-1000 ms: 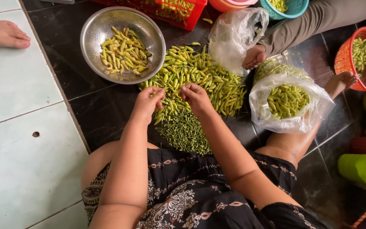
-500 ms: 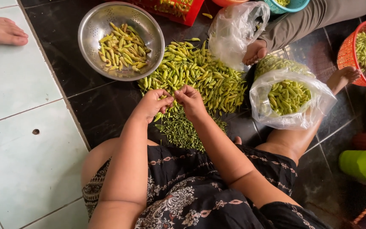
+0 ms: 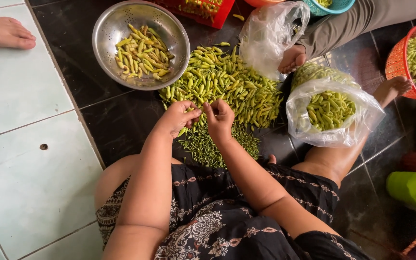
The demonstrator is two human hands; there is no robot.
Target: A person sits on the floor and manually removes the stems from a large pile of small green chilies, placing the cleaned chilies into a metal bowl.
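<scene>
Hands meet at the near edge of the green chili pile (image 3: 222, 89): the left hand (image 3: 181, 117) and right hand (image 3: 219, 118), reaching into the pile a second ago, now pinch one chili between fingertips. Torn stems (image 3: 217, 144) lie just below; the steel bowl (image 3: 116, 26) sits left of the pile.

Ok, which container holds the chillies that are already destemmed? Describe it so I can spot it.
Start at the big heap of green chillies on the dark floor tiles. Just to its upper left sits a round metal colander. It is the only shiny steel container; the others are plastic bags and coloured baskets.
</scene>
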